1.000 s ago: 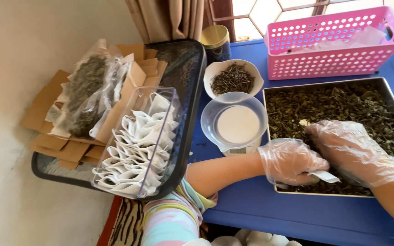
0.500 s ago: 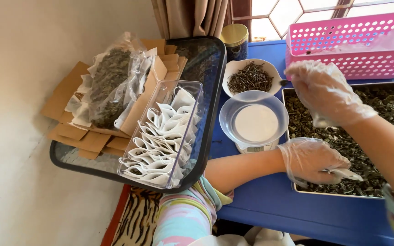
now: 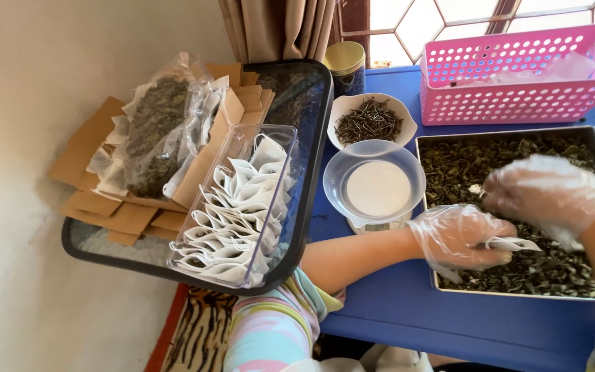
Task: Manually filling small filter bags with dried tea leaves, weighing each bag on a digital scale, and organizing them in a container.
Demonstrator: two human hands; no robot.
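Observation:
Both my hands wear thin clear plastic gloves. My left hand [image 3: 461,235] rests on the near left corner of a metal tray [image 3: 442,287] full of dark dried leaves [image 3: 511,165] and grips a small white filter bag [image 3: 513,243]. Over the tray's middle my right hand [image 3: 549,196] hovers, fingers curled together just above the bag; it seems to pinch something small, but I cannot make out what. A small scale carrying a clear round bowl [image 3: 374,186] stands just left of the tray.
A white bowl of dark needle-like leaves [image 3: 372,120] sits behind the scale, a pink basket [image 3: 518,76] and a lidded tin [image 3: 346,63] at the back. Left, a black tray [image 3: 304,200] holds a clear box of white bags [image 3: 235,207], brown envelopes and a leaf-filled plastic bag [image 3: 156,131].
My right hand dropped from above the white bowl back down over the metal tray, beside my left hand. My left hand stayed on the tray corner with the bag.

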